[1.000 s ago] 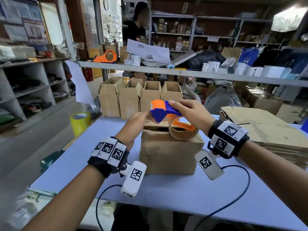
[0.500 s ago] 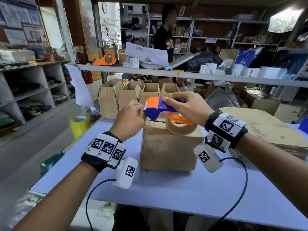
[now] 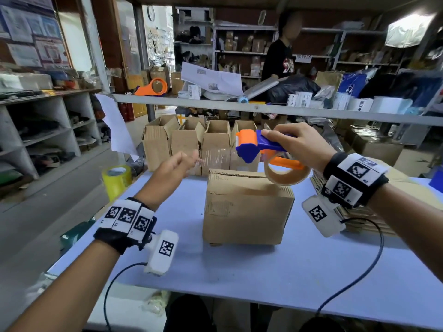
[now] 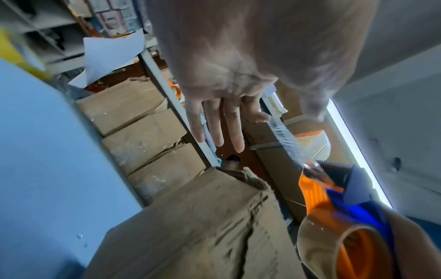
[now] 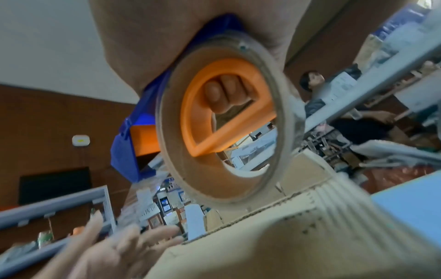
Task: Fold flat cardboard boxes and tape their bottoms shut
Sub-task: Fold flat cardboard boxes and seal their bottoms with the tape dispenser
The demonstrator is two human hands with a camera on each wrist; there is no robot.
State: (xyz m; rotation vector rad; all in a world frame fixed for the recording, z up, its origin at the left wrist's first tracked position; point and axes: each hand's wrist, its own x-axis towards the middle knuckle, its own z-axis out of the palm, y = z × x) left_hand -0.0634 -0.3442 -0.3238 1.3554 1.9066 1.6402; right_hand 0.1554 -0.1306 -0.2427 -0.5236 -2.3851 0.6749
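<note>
Box [image 3: 247, 207] seam shows only in left wrist view.

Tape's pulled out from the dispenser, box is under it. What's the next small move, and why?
Probably lower the left hand and press the tape end onto the far side of the box. The strip hangs stretched in the air between that hand and the dispenser in the right hand, above the box, and no tape shows on its top.

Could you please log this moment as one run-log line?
left hand: pinches tape end | right hand: grips tape dispenser | box: on table, untaped
</note>
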